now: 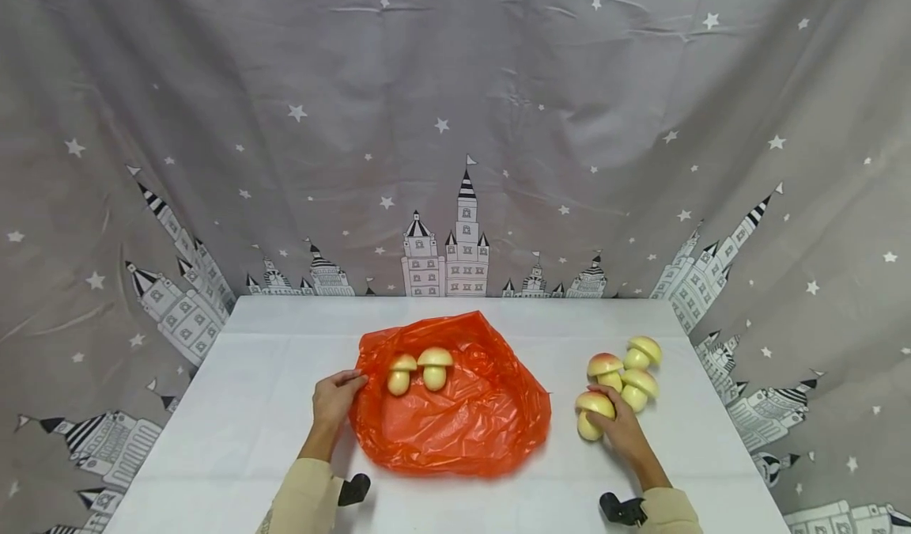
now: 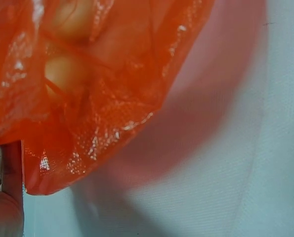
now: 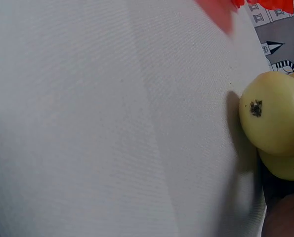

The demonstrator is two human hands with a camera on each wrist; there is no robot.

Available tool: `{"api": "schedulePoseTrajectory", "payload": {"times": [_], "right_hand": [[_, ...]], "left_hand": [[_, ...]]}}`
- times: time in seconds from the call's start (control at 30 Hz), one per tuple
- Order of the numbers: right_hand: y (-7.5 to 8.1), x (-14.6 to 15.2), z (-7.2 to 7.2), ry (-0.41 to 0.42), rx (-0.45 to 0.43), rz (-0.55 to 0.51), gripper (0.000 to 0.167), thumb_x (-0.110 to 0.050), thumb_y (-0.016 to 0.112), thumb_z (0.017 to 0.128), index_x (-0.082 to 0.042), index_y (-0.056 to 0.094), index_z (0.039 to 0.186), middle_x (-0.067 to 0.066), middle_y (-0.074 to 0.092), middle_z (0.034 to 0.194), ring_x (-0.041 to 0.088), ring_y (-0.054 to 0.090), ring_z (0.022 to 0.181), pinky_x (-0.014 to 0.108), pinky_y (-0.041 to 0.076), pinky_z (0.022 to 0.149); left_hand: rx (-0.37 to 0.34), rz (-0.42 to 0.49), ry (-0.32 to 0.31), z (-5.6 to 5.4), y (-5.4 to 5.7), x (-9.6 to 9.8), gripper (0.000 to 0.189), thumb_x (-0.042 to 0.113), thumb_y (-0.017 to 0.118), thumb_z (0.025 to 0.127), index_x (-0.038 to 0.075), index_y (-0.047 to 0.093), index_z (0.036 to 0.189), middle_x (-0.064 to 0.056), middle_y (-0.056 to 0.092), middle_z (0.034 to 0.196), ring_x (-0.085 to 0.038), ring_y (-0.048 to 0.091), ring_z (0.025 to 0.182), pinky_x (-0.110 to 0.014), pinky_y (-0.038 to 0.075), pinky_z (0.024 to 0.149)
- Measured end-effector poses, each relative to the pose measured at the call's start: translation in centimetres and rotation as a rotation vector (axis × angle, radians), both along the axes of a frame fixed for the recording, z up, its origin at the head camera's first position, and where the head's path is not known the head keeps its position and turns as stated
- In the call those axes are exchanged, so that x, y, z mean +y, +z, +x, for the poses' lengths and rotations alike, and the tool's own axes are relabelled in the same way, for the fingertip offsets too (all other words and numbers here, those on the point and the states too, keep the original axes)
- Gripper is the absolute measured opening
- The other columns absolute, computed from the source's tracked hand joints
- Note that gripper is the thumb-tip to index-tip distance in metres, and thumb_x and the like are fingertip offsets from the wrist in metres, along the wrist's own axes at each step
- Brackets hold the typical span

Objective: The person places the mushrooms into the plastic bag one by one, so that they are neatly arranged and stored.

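An open red plastic bag lies spread on the table with two yellow toy mushrooms inside, one mushroom beside the other mushroom. My left hand pinches the bag's left rim; in the left wrist view the fingers show at the bag's edge. To the right of the bag, my right hand grips a toy mushroom by its cap. The right wrist view shows this mushroom's stem from below, with a dark mark on its end. The right palm is mostly out of that view.
Beyond the right hand stand several more toy mushrooms in a cluster, among them a red-tinged one, a far one and a near one. A white cloth covers the table. Behind it hangs a grey curtain with castles and stars.
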State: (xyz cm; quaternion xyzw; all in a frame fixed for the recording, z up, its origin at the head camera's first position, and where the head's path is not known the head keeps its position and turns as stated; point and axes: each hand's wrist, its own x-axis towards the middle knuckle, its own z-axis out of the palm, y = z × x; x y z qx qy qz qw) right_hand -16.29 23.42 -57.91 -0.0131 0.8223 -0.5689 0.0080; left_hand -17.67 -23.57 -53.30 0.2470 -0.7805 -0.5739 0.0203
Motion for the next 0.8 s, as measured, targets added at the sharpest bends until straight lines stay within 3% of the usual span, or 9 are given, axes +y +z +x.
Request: {"api": "schedulePoseTrajectory", "payload": {"times": [0.33,0.6,0.8], "right_hand": [[0.3,-0.1,-0.6,-0.047,0.029,0.064,0.047,-0.010,0.071,0.086,0.001,0.054,0.129,0.020,0.056,0.130,0.013,0.049,0.115,0.012,0.035,0.091],[1.0,-1.1,-1.0,-0.042,0.039,-0.017,0.051,-0.011,0.073,0.085,0.002,0.055,0.131,0.021,0.053,0.134,-0.004,0.048,0.108,0.009,0.036,0.089],[2.5,-2.2,-1.2,-0.056,0.018,-0.076,0.054,-0.009,0.072,0.086,0.004,0.050,0.133,0.020,0.052,0.134,0.001,0.049,0.108,0.009,0.039,0.087]], "left_hand": [[0.000,0.015,-0.003,0.2,-0.1,0.1,0.032,0.016,0.062,0.093,-0.008,0.064,0.114,-0.025,0.062,0.114,-0.029,0.057,0.101,-0.028,0.050,0.083],[-0.010,0.034,0.008,0.3,-0.2,0.4,0.031,0.015,0.061,0.093,-0.008,0.064,0.113,-0.025,0.061,0.115,-0.029,0.057,0.101,-0.034,0.051,0.089],[-0.020,0.039,0.003,0.5,0.1,0.4,0.032,0.016,0.060,0.094,-0.008,0.063,0.116,-0.026,0.059,0.119,-0.032,0.056,0.104,-0.043,0.048,0.095]]}}
